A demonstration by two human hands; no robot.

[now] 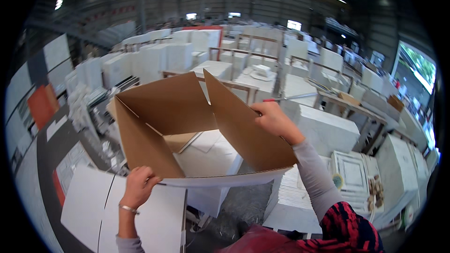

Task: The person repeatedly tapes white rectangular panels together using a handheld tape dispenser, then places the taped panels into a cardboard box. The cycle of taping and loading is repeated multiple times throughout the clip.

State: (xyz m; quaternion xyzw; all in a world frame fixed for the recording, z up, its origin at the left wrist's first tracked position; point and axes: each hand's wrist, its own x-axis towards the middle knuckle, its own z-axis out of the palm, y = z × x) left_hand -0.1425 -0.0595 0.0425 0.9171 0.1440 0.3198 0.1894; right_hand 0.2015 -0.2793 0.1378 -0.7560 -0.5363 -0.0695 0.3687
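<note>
A brown cardboard box (pixel 164 105) with a white outer face is held up in front of me, its walls unfolded into a slanted frame. No bottom panel closes it, and I see through to the things beneath. My left hand (pixel 138 186), with a bracelet at the wrist, is closed on its near left corner. On the right, my right hand (pixel 274 121) grips the top edge of the right wall. Just above that hand shows a thin metal tool with a red end (pixel 269 100); I cannot tell whether the hand holds it.
Flat white cardboard sheets (pixel 86 206) lie at the lower left. Beneath the box is a white slab-like stack (pixel 206 154). To the right are stacked white boards (pixel 323 129), framed white panels (pixel 349 171) and a tape roll (pixel 337 181). A wooden table (pixel 351 105) stands beyond.
</note>
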